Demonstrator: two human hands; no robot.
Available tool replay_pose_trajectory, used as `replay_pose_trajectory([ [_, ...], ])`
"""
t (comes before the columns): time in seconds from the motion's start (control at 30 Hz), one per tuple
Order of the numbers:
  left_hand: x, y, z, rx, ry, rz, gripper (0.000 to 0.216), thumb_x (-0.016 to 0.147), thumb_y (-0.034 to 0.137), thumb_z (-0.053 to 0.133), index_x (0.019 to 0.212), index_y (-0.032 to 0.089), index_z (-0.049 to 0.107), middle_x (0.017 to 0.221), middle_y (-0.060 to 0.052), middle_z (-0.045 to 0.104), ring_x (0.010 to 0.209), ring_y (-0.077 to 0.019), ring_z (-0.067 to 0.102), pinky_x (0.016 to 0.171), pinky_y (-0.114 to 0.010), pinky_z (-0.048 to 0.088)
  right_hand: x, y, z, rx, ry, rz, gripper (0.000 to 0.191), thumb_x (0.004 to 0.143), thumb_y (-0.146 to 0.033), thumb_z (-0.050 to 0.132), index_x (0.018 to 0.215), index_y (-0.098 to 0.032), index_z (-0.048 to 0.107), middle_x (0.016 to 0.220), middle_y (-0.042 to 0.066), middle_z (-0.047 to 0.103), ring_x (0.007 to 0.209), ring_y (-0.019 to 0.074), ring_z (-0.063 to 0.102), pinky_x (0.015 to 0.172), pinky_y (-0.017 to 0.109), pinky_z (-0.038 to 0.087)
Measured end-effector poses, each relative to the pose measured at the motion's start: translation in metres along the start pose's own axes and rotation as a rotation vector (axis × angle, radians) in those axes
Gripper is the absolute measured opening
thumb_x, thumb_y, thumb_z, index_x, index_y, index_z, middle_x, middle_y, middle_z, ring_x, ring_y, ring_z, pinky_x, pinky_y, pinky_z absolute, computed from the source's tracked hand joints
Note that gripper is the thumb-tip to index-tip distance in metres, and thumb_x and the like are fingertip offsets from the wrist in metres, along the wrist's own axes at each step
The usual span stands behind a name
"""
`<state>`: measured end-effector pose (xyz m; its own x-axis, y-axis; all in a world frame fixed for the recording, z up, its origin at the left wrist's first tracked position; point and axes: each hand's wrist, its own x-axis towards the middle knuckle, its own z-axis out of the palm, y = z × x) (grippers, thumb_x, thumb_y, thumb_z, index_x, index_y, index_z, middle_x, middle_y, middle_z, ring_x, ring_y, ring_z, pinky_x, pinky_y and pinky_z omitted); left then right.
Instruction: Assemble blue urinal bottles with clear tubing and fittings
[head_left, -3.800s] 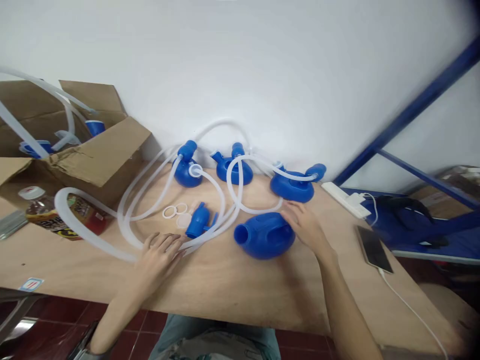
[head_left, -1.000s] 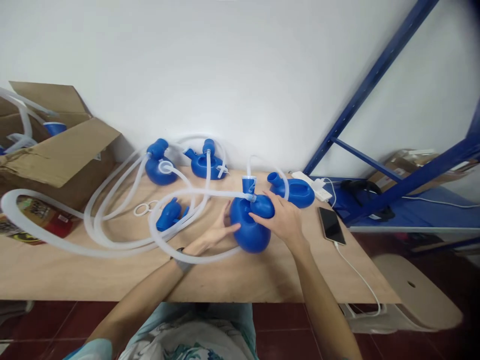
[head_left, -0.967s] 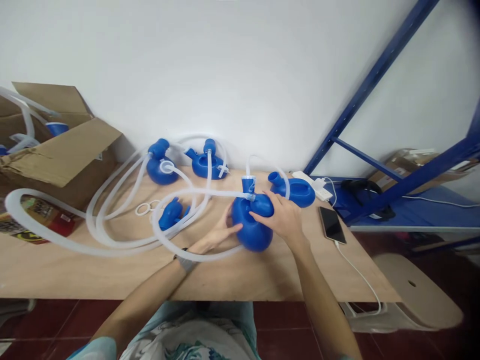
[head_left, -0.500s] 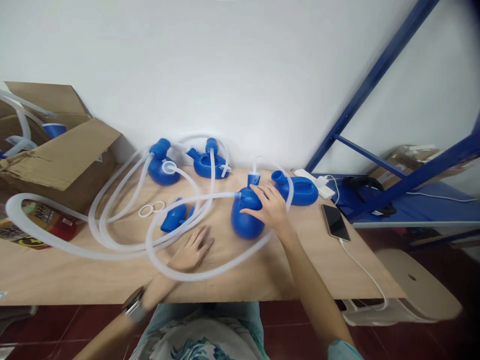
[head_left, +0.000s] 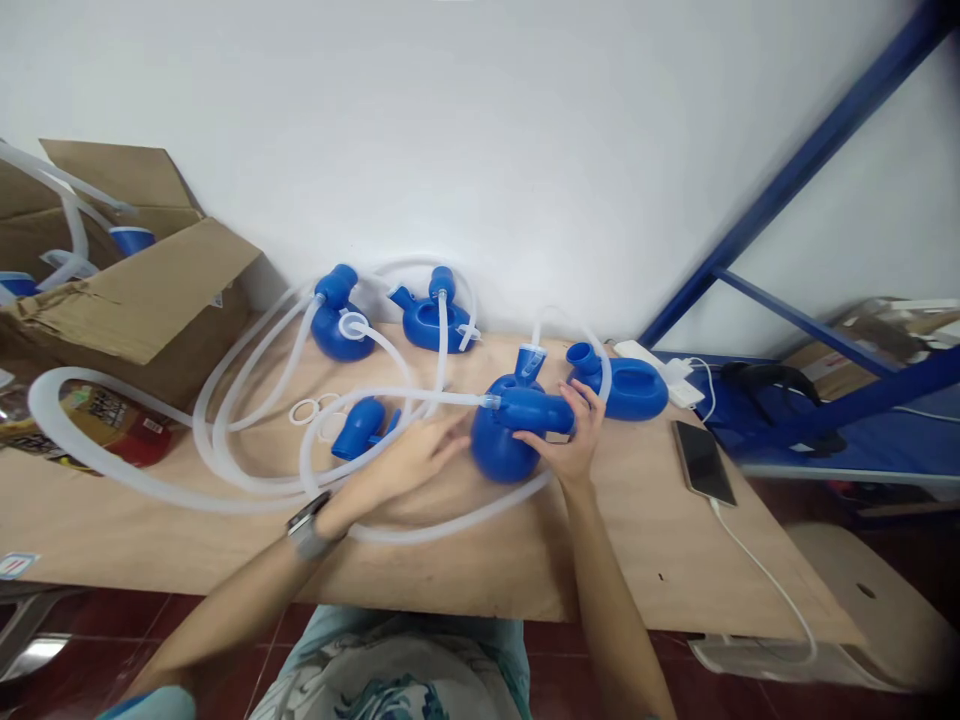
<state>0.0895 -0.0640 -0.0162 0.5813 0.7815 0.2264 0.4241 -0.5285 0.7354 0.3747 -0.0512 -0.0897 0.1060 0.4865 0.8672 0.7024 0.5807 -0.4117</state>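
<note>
A plain white wall [head_left: 480, 130] stands behind a wooden desk [head_left: 450, 585]. Near the middle of the desk sits a rounded blue container [head_left: 499, 458], with a blue neck piece [head_left: 536, 410] across its top. The right hand [head_left: 571, 430] is closed around the neck piece's right end, thumb below and fingers beyond, a grip that probably keeps it from rolling or swinging. The left hand [head_left: 420, 455] is blurred, fingers loosely spread and apparently holding nothing; it is just beside the container's left side, though I cannot tell whether it touches, and it seems placed there to steady the body. The two hands are apart.

Pale tubing [head_left: 420, 397] joins the neck piece on its left, and its loops likely lie wide because it is too springy to coil tightly. A blue cup [head_left: 529, 365] rises just behind the neck piece. To the right sits an open-mouthed container [head_left: 637, 388]; to the left lie a small blue part [head_left: 361, 430] and white rings [head_left: 292, 414], all within reach. Two tubed containers [head_left: 341, 335] stand near the wall, perhaps to leave working room. Farther out are a cardboard box [head_left: 150, 310] on the left and a phone [head_left: 703, 462] on the right.
</note>
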Motion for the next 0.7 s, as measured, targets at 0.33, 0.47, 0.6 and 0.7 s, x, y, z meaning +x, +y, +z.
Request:
replay_pose_trajectory([
  [0.33, 0.066, -0.056, 0.057, -0.378, 0.145, 0.078, 0.047, 0.105, 0.045, 0.051, 0.143, 0.02, 0.06, 0.144, -0.016, 0.065, 0.132, -0.0319, 0.062, 0.112, -0.049, 0.052, -0.008, 0.015, 0.003, 0.266, -0.088, 0.453, 0.052, 0.085, -0.064, 0.073, 0.119, -0.025, 0.062, 0.116, 0.01, 0.07, 0.107, 0.0299, 0.069, 0.096, 0.049, 0.06],
  [0.47, 0.072, -0.055, 0.054, -0.247, 0.16, 0.143, 0.038, 0.107, 0.044, 0.043, 0.12, 0.019, 0.068, 0.125, -0.014, 0.071, 0.118, -0.0303, 0.066, 0.11, -0.05, 0.05, -0.008, 0.012, 0.001, 0.268, -0.116, 0.434, 0.05, 0.088, -0.062, 0.068, 0.123, -0.026, 0.062, 0.117, 0.01, 0.069, 0.107, 0.0291, 0.068, 0.095, 0.047, 0.059],
  [0.6, 0.069, -0.053, 0.065, -0.228, 0.283, 0.036, 0.036, 0.103, 0.049, 0.05, 0.088, 0.021, 0.065, 0.093, -0.009, 0.071, 0.089, -0.0261, 0.067, 0.095, -0.045, 0.055, -0.009, 0.007, 0.001, 0.293, -0.107, 0.464, 0.047, 0.088, -0.057, 0.068, 0.123, -0.027, 0.062, 0.113, 0.009, 0.07, 0.106, 0.029, 0.068, 0.096, 0.048, 0.058],
  [0.7, 0.063, -0.047, 0.084, -0.272, 0.371, -0.051, 0.047, 0.103, 0.058, 0.046, 0.074, 0.022, 0.057, 0.075, -0.006, 0.066, 0.072, -0.0223, 0.061, 0.079, -0.041, 0.055, -0.008, 0.002, 0.0, 0.311, -0.077, 0.464, 0.045, 0.087, -0.055, 0.071, 0.119, -0.026, 0.061, 0.112, 0.008, 0.071, 0.106, 0.0287, 0.068, 0.098, 0.048, 0.057],
])
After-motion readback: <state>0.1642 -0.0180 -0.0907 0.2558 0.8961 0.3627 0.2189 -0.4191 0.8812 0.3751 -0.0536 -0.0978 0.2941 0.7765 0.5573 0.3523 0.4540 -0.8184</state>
